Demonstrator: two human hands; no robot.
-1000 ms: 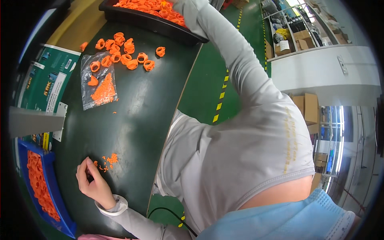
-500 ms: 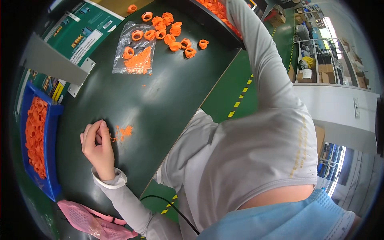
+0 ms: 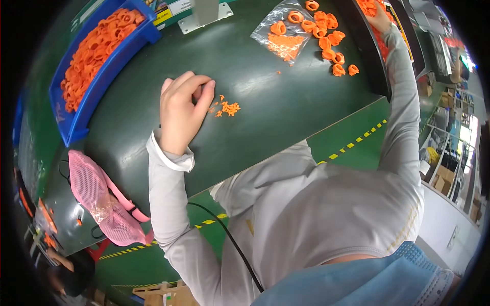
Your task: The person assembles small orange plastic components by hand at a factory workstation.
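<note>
hands [image 3: 181, 112] number two, one in a black bin [image 3: 368, 53].

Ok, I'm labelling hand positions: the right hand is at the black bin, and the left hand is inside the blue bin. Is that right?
Not quite: the left hand is outside the blue bin, beside the small orange bits; the head view shows it. The right hand is at the black bin, as you say.

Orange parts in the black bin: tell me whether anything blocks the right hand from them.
Nothing visible does. The right hand is inside the rim of the black bin, right at the orange parts; its fingertips are too small to make out clearly.
</note>
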